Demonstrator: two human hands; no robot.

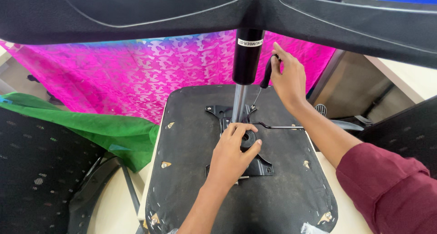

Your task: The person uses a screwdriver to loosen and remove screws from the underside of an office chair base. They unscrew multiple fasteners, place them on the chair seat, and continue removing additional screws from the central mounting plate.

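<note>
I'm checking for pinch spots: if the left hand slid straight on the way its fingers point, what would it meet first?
The left hand points up the upturned seat underside. Just past its fingertips stands the silver rod of the gas cylinder, so it would likely meet that first, though depth is unclear.

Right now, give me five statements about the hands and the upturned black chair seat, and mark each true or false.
1. The left hand rests on the black metal bracket under the upturned black chair seat. True.
2. The right hand holds a hammer. False: a black-handled screwdriver.
3. The black gas-lift cylinder stands upright. True.
4. The patterned cloth behind is yellow. False: pink.
5. Both arms are bare. False: the right wears a maroon sleeve.
</note>
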